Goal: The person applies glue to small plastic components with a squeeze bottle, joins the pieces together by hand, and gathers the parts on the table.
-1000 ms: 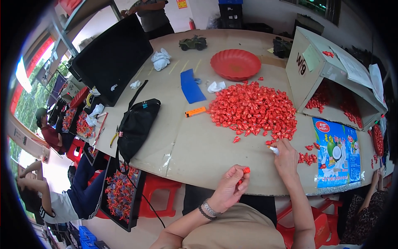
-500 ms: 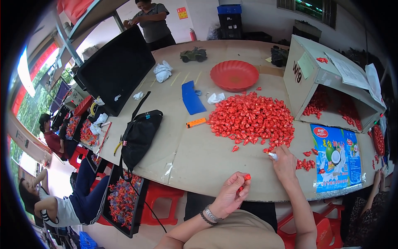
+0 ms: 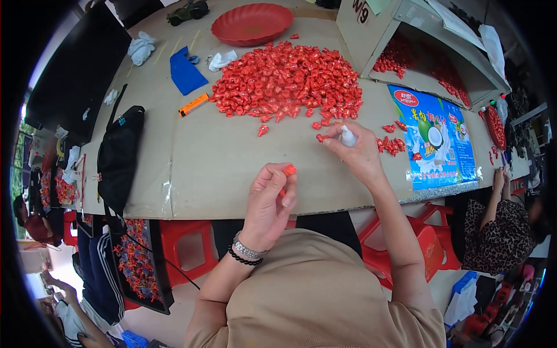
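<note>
My left hand (image 3: 267, 200), closed, pinches a small red plastic piece (image 3: 289, 170) between thumb and forefinger, just above the near part of the table. Another bit of red shows among its lower fingers. My right hand (image 3: 362, 156) is closed around a small white squeeze bottle (image 3: 348, 137) with a narrow tip. At its fingertips sits one more small red piece (image 3: 320, 138), by the near edge of a heap of shiny red plastic pieces (image 3: 290, 81). A few loose red pieces (image 3: 391, 145) lie to the right of that hand.
A red scalloped dish (image 3: 252, 26) stands behind the heap. Left of it lie a blue cloth (image 3: 187, 72), an orange box cutter-like strip (image 3: 194, 105) and a black bag (image 3: 120, 156). To the right are a blue printed sheet (image 3: 435, 139) and an open-fronted box (image 3: 371, 35). A co-worker (image 3: 493, 226) sits at right.
The view has tilted down and shifted right. My right hand has a red piece at its fingertips now, the bottle still in its grip. My left hand keeps its red piece.
</note>
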{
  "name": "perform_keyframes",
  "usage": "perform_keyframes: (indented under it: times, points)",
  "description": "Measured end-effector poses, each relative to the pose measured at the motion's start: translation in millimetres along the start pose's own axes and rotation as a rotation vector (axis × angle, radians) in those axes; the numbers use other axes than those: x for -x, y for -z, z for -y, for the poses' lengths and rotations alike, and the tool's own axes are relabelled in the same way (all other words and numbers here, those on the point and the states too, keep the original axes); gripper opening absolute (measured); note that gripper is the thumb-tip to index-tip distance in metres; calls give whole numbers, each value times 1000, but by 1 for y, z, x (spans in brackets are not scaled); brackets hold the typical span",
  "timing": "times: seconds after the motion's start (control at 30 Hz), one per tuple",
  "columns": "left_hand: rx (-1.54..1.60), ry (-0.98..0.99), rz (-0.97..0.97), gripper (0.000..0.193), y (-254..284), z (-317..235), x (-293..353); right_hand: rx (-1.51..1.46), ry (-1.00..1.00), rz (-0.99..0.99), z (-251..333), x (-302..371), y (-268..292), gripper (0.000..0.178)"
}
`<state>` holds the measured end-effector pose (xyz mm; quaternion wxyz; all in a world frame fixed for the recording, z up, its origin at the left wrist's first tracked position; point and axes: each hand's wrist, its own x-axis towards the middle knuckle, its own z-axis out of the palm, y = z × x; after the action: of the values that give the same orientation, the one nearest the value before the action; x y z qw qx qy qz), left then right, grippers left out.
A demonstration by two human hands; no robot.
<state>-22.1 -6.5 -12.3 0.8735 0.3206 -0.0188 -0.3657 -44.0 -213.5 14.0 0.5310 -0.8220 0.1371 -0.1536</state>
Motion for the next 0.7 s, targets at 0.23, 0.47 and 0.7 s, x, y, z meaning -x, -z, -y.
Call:
perform_keyframes:
  times: [0.23,0.47,0.7]
  points:
    - [-12,-20,-31,17,-3,10,3,-166,47,68,17,34,-5,13]
    - [6,-23,-56,19,-1,13,4,-53,290,-11,24,45,-17,12]
    - [30,11,-31,24,-2,12,7,-4,413,-27,20,44,-22,15]
